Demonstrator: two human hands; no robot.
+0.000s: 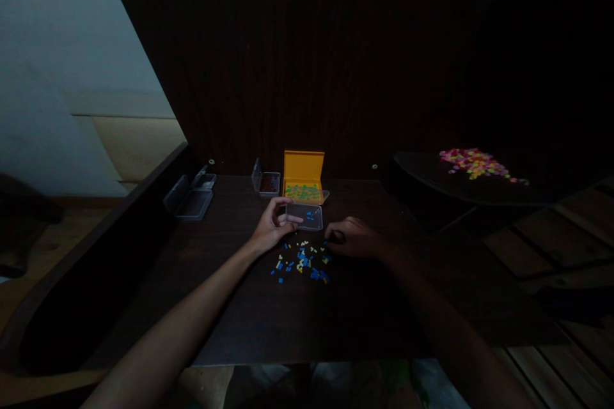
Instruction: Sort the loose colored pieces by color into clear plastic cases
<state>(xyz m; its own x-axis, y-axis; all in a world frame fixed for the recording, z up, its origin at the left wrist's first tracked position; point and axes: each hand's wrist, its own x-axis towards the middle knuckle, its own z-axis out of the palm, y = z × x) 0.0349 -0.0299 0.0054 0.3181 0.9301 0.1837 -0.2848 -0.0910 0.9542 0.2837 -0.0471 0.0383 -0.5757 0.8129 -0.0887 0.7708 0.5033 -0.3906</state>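
On dark tabletop (263,326), left hand (272,228) clamped on clear box (314,226), right hand (355,238) by bricks (304,261), grip unclear

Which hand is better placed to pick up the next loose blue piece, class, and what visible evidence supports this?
Probably the right hand: its curled fingers are right beside the loose pieces. The left hand seems occupied, holding the clear box by its left side.
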